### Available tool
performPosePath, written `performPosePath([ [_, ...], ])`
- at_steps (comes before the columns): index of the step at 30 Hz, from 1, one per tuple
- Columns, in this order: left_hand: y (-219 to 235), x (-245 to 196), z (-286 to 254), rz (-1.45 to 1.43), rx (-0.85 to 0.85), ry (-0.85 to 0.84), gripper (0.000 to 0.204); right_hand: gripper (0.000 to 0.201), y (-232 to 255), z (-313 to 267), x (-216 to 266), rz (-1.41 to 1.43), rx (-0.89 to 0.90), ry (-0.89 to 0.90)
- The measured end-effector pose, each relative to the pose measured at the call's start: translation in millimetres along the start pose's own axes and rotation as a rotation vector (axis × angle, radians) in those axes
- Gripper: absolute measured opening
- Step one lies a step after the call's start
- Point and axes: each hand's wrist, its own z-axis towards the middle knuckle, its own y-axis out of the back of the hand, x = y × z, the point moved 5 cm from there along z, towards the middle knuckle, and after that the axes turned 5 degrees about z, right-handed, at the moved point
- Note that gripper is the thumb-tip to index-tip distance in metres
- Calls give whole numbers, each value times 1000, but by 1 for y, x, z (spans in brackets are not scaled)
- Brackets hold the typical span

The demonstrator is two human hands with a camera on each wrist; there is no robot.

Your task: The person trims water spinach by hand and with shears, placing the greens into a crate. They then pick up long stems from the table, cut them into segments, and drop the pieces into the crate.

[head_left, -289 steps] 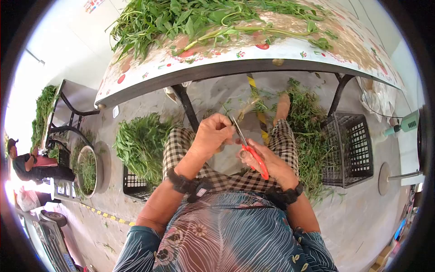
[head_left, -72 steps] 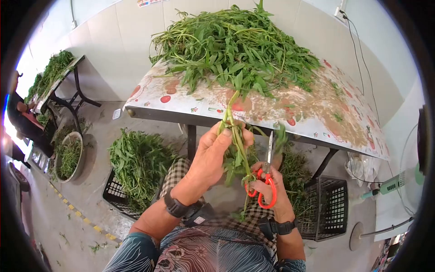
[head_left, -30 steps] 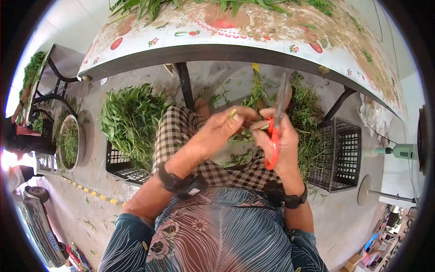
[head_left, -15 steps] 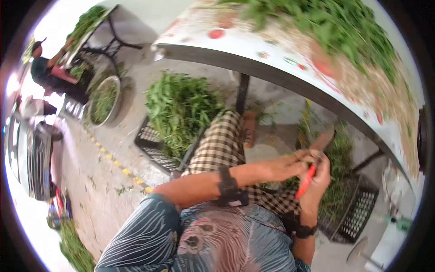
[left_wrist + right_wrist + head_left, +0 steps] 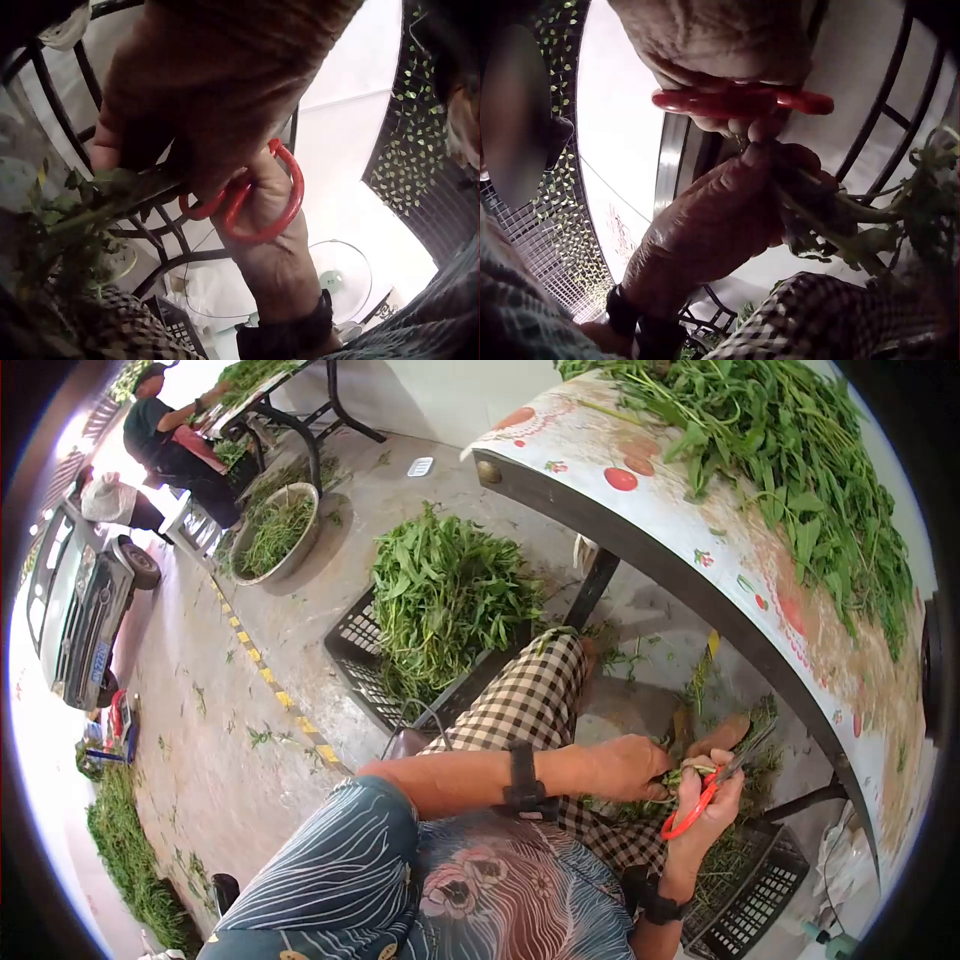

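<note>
Over the lap, both hands meet at the right in the head view. My left hand (image 5: 622, 768) grips leafy green stems (image 5: 847, 217), whose leaves hang past its fingers. My right hand (image 5: 705, 820) holds scissors (image 5: 692, 812) with red handles. Their metal blades point up and away, towards the table. In the left wrist view the red handle loops (image 5: 296, 202) lie round the right hand's thumb side, close by the left hand. Fingertips of both hands come together in the right wrist view, where the scissor blades are hidden.
A table (image 5: 620, 478) with a pile of greens (image 5: 800, 490) stands ahead. A black crate (image 5: 350, 645) heaped with greens (image 5: 450, 600) is left of the knees, another crate (image 5: 760, 890) at the right. Further left are a basin (image 5: 305, 545), a person (image 5: 165, 435) and a vehicle (image 5: 85, 620).
The head view has swung left, so the hands appear further right and the basin and vehicle show more. The hands have come lower than 2.4 seconds ago, when a long stalk was held up.
</note>
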Motion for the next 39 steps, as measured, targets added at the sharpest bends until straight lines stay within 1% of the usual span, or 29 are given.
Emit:
performPosePath([
  [3,6,1,-5,52,23,20,34,27,-5,0,-2,18,41,-10],
  [6,14,7,-10,-104,-3,-2,32,28,-12,1,-1,29,70,-12],
  [9,34,21,-15,-61,-100,12,35,29,-10,5,-5,23,77,-44],
  [10,50,26,-20,-19,-115,114,35,29,-6,6,-7,13,70,-63],
  [11,67,29,-24,-130,-212,84,33,29,-1,8,-13,3,85,-94],
  [12,78,42,-31,-132,-207,193,32,28,5,9,-14,-51,101,-115],
  [13,93,47,-37,-187,-216,217,29,28,11,9,-14,-100,119,-137],
  [14,108,50,-46,-284,-218,337,26,27,15,9,-15,-146,141,-156],
  [15,108,67,-55,-551,-342,293,23,26,22,8,-23,-163,134,-152],
  [16,121,68,-64,-585,-364,354,22,26,30,7,-29,-189,130,-179],
  [18,132,83,-79,-800,-512,404,22,26,46,3,-45,-224,139,-229],
  [19,136,89,-84,-880,-558,375,23,26,60,-1,-63,-275,66,-100],
  [21,144,99,-94,-1037,-649,314,24,25,76,-4,-69,-103,22,-284],
  [22,149,101,-99,-1032,-687,338,24,24,84,-7,-74,-19,-1,-382],
  [24,158,105,-108,-1028,-756,390,25,23,105,-12,-94,168,-22,-422],
  [25,160,111,-111,-1088,-782,331,26,22,114,-15,-102,257,-38,-443],
  [28,165,125,-125,-1184,-876,320,25,20,132,-27,-131,396,-116,-592],
  [29,167,130,-129,-1202,-889,324,25,22,137,-31,-143,417,-140,-636],
  [32,169,158,-143,-1338,-919,220,24,23,146,-36,-159,488,-230,-639],
  [33,170,160,-147,-1341,-959,267,23,23,149,-37,-164,500,-238,-647],
  [36,171,180,-159,-1413,-1038,240,22,22,156,-37,-174,525,-250,-652],
  [39,172,201,-172,-1397,-1180,362,21,21,156,-36,-179,540,-244,-627],
])
